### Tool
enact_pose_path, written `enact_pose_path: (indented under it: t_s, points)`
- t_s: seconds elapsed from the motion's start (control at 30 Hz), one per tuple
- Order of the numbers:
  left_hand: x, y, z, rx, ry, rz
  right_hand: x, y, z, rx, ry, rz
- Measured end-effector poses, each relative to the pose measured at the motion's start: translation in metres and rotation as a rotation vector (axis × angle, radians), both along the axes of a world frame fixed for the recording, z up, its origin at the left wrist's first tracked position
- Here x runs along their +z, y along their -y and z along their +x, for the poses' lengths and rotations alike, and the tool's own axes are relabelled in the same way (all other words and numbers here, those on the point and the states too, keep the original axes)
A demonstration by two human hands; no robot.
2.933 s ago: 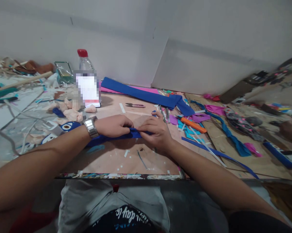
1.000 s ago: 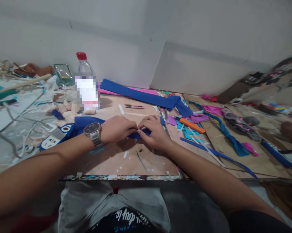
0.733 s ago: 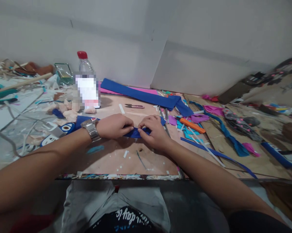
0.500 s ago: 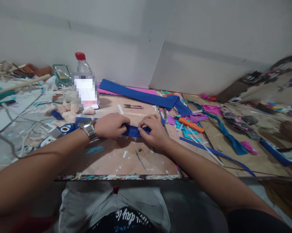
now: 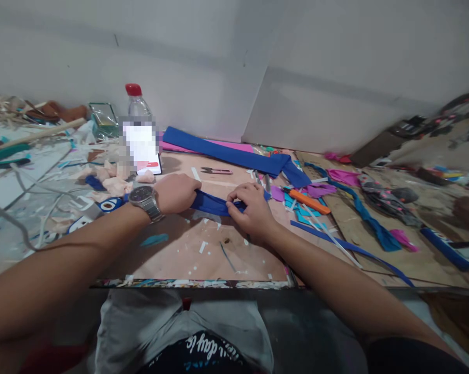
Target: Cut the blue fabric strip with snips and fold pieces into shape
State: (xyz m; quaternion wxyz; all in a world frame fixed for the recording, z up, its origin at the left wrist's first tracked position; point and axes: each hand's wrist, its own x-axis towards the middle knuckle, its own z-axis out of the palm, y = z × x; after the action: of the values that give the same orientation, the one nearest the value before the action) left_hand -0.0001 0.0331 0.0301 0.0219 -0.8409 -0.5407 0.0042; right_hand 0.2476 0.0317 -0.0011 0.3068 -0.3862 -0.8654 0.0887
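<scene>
A strip of blue fabric [image 5: 211, 203] stretches between my two hands, low over the worktable [image 5: 172, 259]. My left hand [image 5: 176, 192], with a metal watch on the wrist, is closed on the strip's left part. At its right part, my right hand [image 5: 252, 210] pinches the cloth between thumb and fingers. Just beyond the hands lie small thread snips [image 5: 217, 171]. Behind them a long folded blue fabric band [image 5: 226, 155] rests over a pink piece. The strip's ends are partly hidden by my hands.
A phone [image 5: 143, 148] leans against a red-capped bottle [image 5: 138, 104] at the back. Right of my hands lie an orange cutter [image 5: 309, 201], fabric scraps and a narrow blue strip [image 5: 351, 246]. Cables [image 5: 16, 226] and scraps clutter the left. Another person's hand [image 5: 468, 214] shows at far right.
My left hand has shifted left and slightly up along the strip, so more blue fabric shows between my hands. My right hand keeps its pinch. The view has shifted slightly.
</scene>
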Motion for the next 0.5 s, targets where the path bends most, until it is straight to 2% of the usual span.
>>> enact_pose_path:
  t_s: [0.13,0.37,0.5]
  points:
    - [0.0,-0.001,-0.002,0.032,-0.032,-0.017,-0.001,-0.001,0.0,-0.011,-0.006,-0.005]
    - [0.003,0.009,0.009,-0.155,0.044,-0.03,-0.001,0.002,-0.001,0.031,0.011,-0.018]
    - [0.004,0.009,0.011,-0.154,0.031,-0.053,0.0,0.001,0.0,0.008,0.002,-0.019]
